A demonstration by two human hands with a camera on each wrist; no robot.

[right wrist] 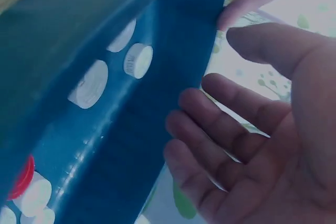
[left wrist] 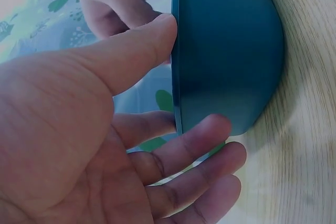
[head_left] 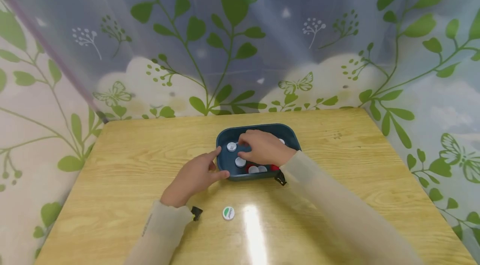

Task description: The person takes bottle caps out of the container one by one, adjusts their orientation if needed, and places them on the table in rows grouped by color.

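Bottle caps (head_left: 240,162), most of them white with some red, lie scattered inside a dark blue tray (head_left: 226,160) on a wooden table (head_left: 150,152). One lone cap (head_left: 228,213) sits outside, on the tabletop in front of the tray, its white face bearing a green patch and dark lettering too small to read. Another cap, near the tray's left end, carries a grey mark that cannot be made out. A short line of print runs along the left sleeve (head_left: 161,225), also illegible.

The left hand (head_left: 195,175) steadies the tray's left end, thumb and forefinger touching the rim, the other fingers loosely spread. Above the tray, the right hand (head_left: 264,147) is slack and bare of any cap, its thumb apart from the gently bent fingers. It covers much of the tray, leaving one white cap partly hidden behind it. The tray's wall blocks its contents from the left wrist view; from the right wrist, its near edge cuts across several caps, and others run out of frame at the lower corner.
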